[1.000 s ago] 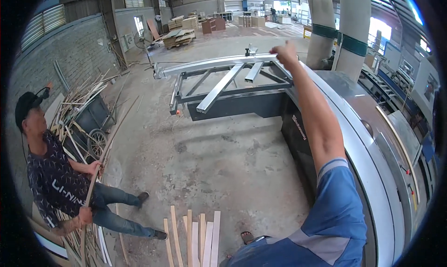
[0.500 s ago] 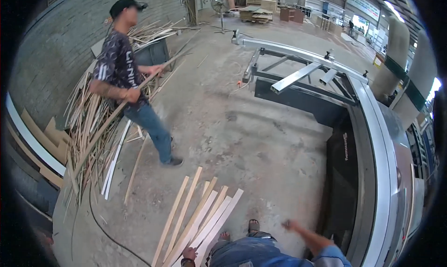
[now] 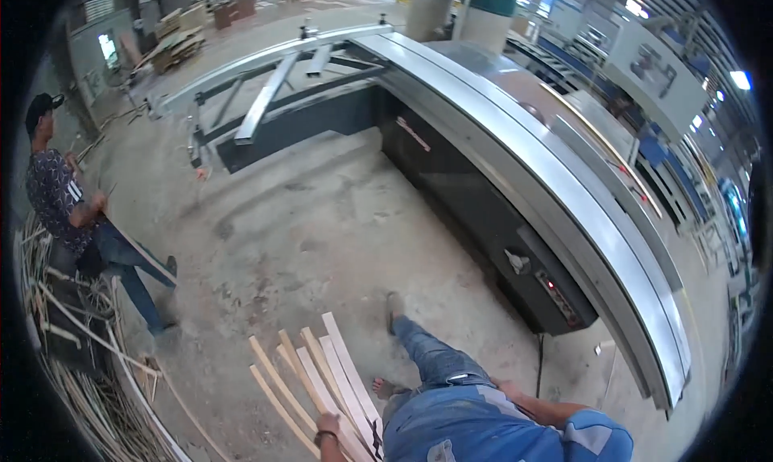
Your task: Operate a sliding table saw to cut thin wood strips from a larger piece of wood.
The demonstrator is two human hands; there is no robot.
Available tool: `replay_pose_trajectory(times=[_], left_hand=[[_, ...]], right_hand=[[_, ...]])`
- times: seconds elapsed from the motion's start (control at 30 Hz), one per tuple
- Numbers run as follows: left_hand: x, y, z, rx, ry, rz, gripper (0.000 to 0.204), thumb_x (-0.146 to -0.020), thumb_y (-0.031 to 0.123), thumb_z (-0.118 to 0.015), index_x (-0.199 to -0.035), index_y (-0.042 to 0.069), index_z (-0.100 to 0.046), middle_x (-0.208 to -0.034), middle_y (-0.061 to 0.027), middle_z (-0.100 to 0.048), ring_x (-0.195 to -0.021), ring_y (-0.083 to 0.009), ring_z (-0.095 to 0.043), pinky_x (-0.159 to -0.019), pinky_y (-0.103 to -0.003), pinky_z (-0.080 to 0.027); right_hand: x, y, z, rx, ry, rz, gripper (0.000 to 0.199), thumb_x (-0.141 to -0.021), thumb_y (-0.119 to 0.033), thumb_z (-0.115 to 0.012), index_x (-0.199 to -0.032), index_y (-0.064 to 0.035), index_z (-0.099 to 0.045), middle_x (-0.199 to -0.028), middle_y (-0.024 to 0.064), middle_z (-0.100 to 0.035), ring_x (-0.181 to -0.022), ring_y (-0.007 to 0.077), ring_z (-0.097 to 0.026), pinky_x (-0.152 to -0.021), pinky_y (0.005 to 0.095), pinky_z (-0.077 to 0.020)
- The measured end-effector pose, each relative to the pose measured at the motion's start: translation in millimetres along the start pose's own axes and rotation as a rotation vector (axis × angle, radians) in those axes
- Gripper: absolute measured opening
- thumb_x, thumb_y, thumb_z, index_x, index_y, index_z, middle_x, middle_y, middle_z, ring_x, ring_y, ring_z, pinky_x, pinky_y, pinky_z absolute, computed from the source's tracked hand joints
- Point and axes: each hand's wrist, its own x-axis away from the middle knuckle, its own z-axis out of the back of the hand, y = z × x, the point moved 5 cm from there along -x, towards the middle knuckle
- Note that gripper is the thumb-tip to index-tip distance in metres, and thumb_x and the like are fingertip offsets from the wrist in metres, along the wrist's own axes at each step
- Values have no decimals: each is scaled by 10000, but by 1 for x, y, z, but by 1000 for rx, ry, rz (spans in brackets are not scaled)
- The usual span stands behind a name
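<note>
Below, my left hand [image 3: 328, 424] grasps the bundle of pale wooden strips [image 3: 318, 377] fanned over the concrete floor [image 3: 322, 220]; my right hand seems hidden behind my torso, so I cannot tell its state.

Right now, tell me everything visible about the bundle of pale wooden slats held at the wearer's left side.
The bundle of pale wooden slats is roughly six long, thin, flat strips of light raw wood, fanned apart at their far ends and angled up to the left above the concrete floor. Their near ends gather at the left hand, which grips them from below. The right hand is hidden.
</note>
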Motion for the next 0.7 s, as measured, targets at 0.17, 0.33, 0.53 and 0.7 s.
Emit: replay_pose_trajectory(times=[0.17,0.33,0.53,0.7], left_hand=[[-48,13,164,1187,473,349,203,-849,109,-675,-981,-42,-650,-768,-106,-663,-659,-180,-655,-575,-299,-520],[-74,96,221,1209,482,174,214,-886,103,-660,-1041,-38,-616,-830,-75,-630,-692,-152,-612,-597,-279,-512],[-123,286,186,992,227,-157,255,-828,93,-691,-1064,-2,-669,-908,-70,-661,-862,-178,-626,-773,-327,-536],[-157,488,201,954,-60,-388,234,-858,113,-709,-1078,31,-704,-861,-24,-667,-756,-118,-625,-675,-273,-519]], right_hand=[[42,22,0,-147,-5,-370,376,-966,-313,-436,-1210,-117,-644,-1059,201,-692,-913,332,-684,-823,412,-506],[48,54,20,-180,167,-418,407,-926,-380,-475,-852,-57,-713,-892,197,-705,-863,335,-684,-777,465,-512],[40,104,84,190,-275,-333,392,-866,-426,-536,-842,-97,-748,-859,168,-716,-852,327,-692,-783,448,-534],[49,114,212,12,197,-227,359,-872,-388,-585,-1088,-127,-702,-1018,154,-707,-953,355,-667,-827,463,-527]])
